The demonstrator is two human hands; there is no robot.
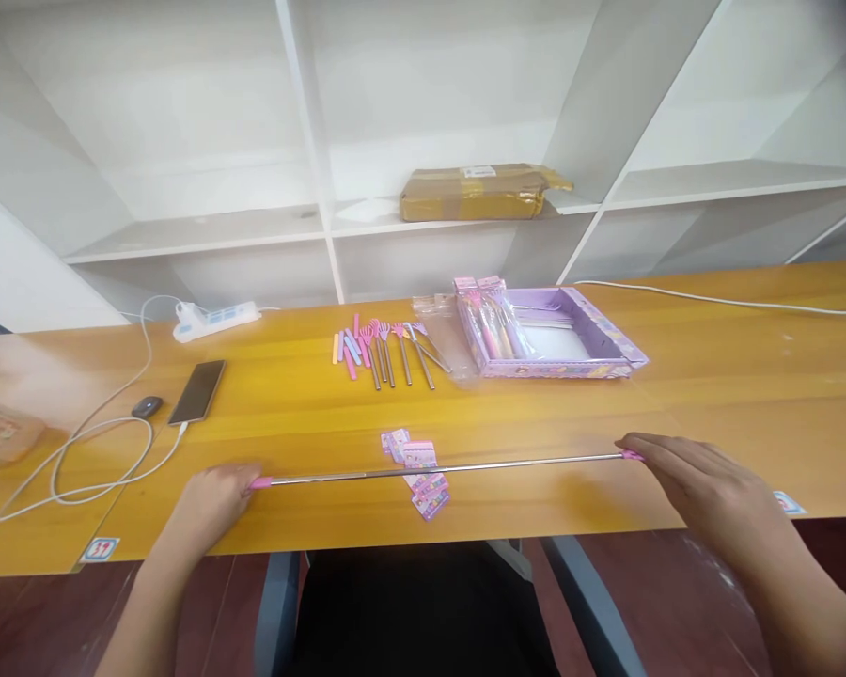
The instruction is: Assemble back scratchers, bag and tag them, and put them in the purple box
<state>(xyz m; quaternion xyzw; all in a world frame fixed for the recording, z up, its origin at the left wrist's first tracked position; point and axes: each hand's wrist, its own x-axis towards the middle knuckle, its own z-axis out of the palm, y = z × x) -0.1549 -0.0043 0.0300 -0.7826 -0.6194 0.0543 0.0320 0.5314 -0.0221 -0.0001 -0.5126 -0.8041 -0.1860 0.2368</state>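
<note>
A telescopic back scratcher point(493, 465) with a thin silver rod is drawn out long, level across the front of the table. Closed around its pink end on the left is my left hand point(215, 503). My right hand point(712, 484) pinches the pink end on the right, whose shape the fingers mostly hide. Under the rod lie several small printed purple cards point(423, 453). Farther back, several shortened back scratchers point(387, 353) with pink, purple and orange claw heads lie beside loose coloured handle sleeves point(348, 348).
A purple display box point(592, 367) holds bagged back scratchers point(497, 329), with clear plastic bags point(444, 329) beside it. At left are a phone point(197, 390), a dark mouse point(147, 406), white cable point(56, 470) and power strip point(218, 322). A taped carton point(476, 193) sits on the shelf.
</note>
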